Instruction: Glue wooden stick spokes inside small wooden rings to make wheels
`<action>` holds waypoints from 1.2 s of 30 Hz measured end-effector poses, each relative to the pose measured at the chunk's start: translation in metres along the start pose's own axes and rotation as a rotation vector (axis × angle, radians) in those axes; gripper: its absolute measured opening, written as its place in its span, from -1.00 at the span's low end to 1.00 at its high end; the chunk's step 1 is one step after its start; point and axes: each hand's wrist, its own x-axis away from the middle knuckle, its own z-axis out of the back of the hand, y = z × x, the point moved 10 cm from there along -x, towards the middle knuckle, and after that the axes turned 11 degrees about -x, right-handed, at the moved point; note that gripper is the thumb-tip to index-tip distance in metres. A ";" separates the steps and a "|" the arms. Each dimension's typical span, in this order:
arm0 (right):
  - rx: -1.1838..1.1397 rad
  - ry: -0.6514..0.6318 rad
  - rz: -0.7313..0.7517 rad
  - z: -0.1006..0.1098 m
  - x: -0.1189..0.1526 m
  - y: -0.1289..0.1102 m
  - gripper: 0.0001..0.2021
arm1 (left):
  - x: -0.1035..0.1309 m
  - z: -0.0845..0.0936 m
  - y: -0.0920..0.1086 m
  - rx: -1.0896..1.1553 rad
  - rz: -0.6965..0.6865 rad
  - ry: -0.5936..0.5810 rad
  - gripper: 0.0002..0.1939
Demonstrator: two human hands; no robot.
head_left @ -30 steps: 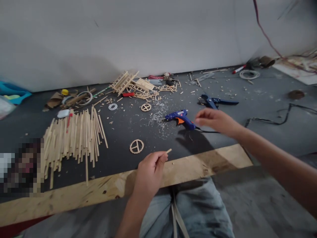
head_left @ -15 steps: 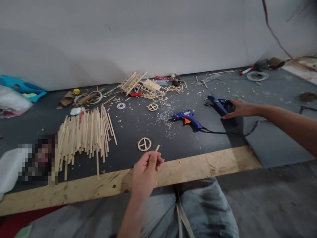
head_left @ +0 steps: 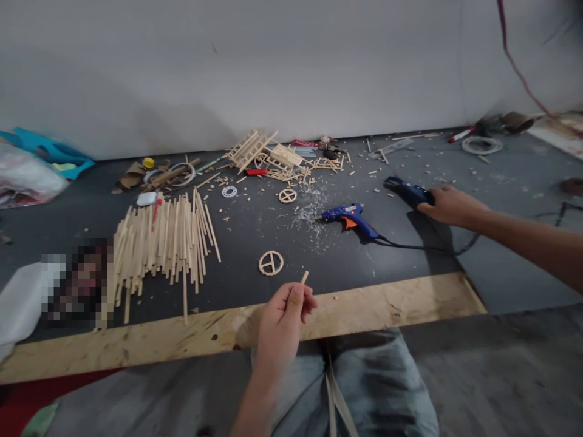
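Observation:
Between the thumb and fingers of my left hand (head_left: 289,306) is a short wooden stick (head_left: 305,277), held over the table's near edge. My right hand (head_left: 450,205) is wrapped round the rear end of a dark blue tool (head_left: 409,191) lying on the right of the table. A blue glue gun (head_left: 350,220) with an orange trigger lies between the hands, its cord running right. One spoked wooden wheel (head_left: 271,263) rests just beyond my left hand, and another wheel (head_left: 287,195) lies farther back.
Many wooden sticks (head_left: 170,237) are spread on the left. Small wooden frames (head_left: 252,150) stand at the back near the wall. A white ring (head_left: 229,192), glue shreds and offcuts dot the dark table (head_left: 237,227). A wooden board (head_left: 364,311) edges the front.
The tool under my right hand is turned flatter and sits lower, with the hand over its rear end. My left hand has moved slightly right with the stick. The view has shifted a little.

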 end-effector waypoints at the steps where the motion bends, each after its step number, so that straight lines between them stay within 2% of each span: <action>1: 0.000 0.024 -0.010 0.001 0.004 -0.001 -0.46 | 0.001 -0.001 -0.002 0.003 0.002 -0.009 -0.69; 5: -0.005 0.079 -0.066 0.004 0.013 -0.003 -0.43 | 0.005 0.004 -0.008 0.001 0.019 -0.005 -0.69; 10: -0.028 0.050 -0.068 0.015 0.017 -0.017 -0.50 | 0.008 0.011 -0.009 0.009 0.034 0.019 -0.71; 13: -0.055 0.066 -0.012 0.032 0.031 -0.048 -0.54 | 0.005 0.012 -0.006 0.025 0.023 0.029 -0.72; 17: -0.190 0.072 0.124 0.051 0.078 -0.116 -0.62 | 0.002 0.010 -0.002 0.061 0.013 0.046 -0.74; 21: -0.329 -0.118 0.378 0.033 0.141 -0.184 -0.63 | 0.001 0.007 0.001 0.092 -0.004 0.056 -0.74; 24: -0.349 -0.164 0.540 0.016 0.177 -0.210 -0.50 | 0.002 0.008 0.004 0.089 -0.029 0.074 -0.74; 28: -0.379 -0.230 0.656 -0.005 0.202 -0.223 -0.48 | 0.003 0.007 0.005 0.109 -0.030 0.086 -0.73; 36: -0.422 -0.264 0.733 -0.013 0.217 -0.229 -0.44 | 0.003 0.005 0.004 0.061 -0.040 0.110 -0.72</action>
